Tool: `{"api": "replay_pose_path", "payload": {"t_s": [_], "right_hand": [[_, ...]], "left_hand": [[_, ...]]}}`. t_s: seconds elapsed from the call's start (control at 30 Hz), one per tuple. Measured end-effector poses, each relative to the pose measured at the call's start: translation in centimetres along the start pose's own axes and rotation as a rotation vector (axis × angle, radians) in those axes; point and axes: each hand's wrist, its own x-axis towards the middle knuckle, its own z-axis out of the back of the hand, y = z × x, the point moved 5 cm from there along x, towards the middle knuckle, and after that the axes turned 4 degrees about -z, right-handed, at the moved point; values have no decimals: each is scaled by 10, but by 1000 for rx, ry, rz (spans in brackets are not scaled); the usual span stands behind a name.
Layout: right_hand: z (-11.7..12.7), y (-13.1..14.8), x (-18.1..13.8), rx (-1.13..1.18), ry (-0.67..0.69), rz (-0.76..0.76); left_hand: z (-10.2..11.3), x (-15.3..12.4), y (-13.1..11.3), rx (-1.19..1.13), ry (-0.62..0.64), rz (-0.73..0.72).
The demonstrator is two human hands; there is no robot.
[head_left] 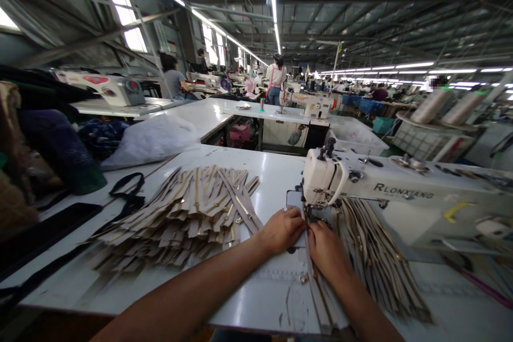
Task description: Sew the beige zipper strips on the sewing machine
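Note:
Both hands are at the needle area of a white sewing machine (344, 176). My left hand (284, 228) has its fingers curled onto the far part of a beige zipper (316, 289), just left of the presser foot. My right hand (326, 248) pinches the same zipper from the right. The strip runs back from the needle to the table's front edge, its metal slider near my right wrist. A large heap of beige zippers with brass teeth (196, 208) spreads to the left. Under the machine arm lies another bundle of zippers (372, 256).
A white plastic bag (154, 139) and black straps (128, 192) lie on the table's left. Ahead stands another sewing machine (308, 104) on a white table, beside a white bin (356, 136). Thread cones (430, 104) stand at right. Several people are farther back.

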Motion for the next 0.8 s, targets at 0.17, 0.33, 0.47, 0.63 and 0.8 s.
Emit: {"api": "replay_pose_path", "payload": {"t_s": [0.17,0.33,0.47,0.63,0.8], "right_hand": [[-4,-2,2,23,-72,4],[-6,-3,2,41,-87,-8],[-6,-4,2,37,-93,-12],[-8,-4,2,19,-89,-18],[-8,-4,1,8,-92,-22]], "left_hand": [[1,0,0,-16,10,15],[2,1,-2,-32,22,16],[3,1,-3,-32,28,12],[2,1,-2,-24,26,3],[0,0,-2,-21,18,6]]}}
